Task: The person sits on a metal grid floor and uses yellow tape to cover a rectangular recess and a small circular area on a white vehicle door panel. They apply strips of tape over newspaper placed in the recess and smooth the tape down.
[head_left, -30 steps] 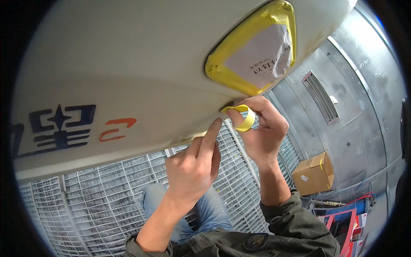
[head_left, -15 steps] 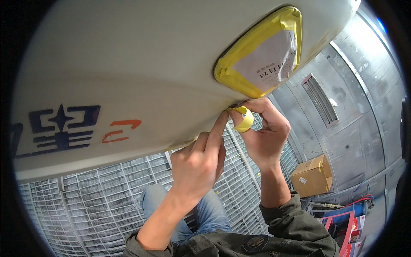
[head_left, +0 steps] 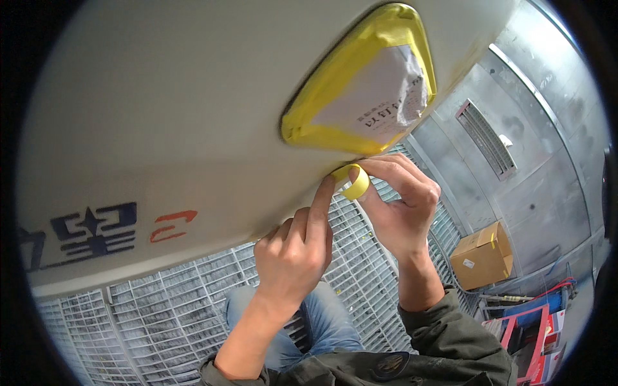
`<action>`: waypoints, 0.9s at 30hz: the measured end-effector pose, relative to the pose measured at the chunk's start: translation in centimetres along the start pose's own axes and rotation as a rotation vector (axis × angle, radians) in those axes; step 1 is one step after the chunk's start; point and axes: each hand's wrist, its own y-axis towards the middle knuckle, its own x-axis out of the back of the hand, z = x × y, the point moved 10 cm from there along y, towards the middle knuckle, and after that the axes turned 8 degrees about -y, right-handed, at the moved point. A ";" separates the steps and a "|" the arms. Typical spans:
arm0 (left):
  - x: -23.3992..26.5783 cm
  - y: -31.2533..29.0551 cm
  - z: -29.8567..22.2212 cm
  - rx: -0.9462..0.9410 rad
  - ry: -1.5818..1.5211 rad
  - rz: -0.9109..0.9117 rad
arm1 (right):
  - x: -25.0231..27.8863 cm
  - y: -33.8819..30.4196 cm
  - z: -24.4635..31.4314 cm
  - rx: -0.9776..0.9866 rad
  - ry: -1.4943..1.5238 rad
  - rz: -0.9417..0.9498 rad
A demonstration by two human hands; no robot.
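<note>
A roll or loop of yellow masking tape [head_left: 357, 185] is pinched between the thumb and fingers of my right hand [head_left: 407, 207], close under the lower edge of a large white curved panel [head_left: 187, 103]. My left hand [head_left: 293, 254] has its index finger stretched up, its tip pressing a short run of the tape at the panel's edge. The other left fingers bend beside it, near the panel's rim, and the left thumb is hidden. Above both hands, a rounded window or lamp-shaped patch [head_left: 360, 103] is covered with white paper and bordered by yellow tape.
Dark blue and red lettering [head_left: 96, 228] marks the panel at left. Below lies a metal grating floor [head_left: 187, 302]. At right stand a grey metal wall with a vent [head_left: 487, 138], a cardboard box [head_left: 481, 257] and a red-framed cart [head_left: 531, 347] with supplies.
The view has shifted, so the covered patch sits further left. My right hand has drawn slightly away from the left fingertip, and more of the tape strip shows between them.
</note>
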 end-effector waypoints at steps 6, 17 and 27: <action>-0.3 0.1 -0.5 -0.010 0.038 0.042 | 0.6 0.2 0.5 0.072 -0.146 -0.044; -0.5 0.3 -1.1 -0.047 0.027 0.069 | 0.8 -0.5 -2.0 -0.066 0.090 -0.190; -0.5 0.6 -1.1 -0.085 0.032 0.085 | 0.3 -0.8 -3.2 -0.101 0.152 -0.151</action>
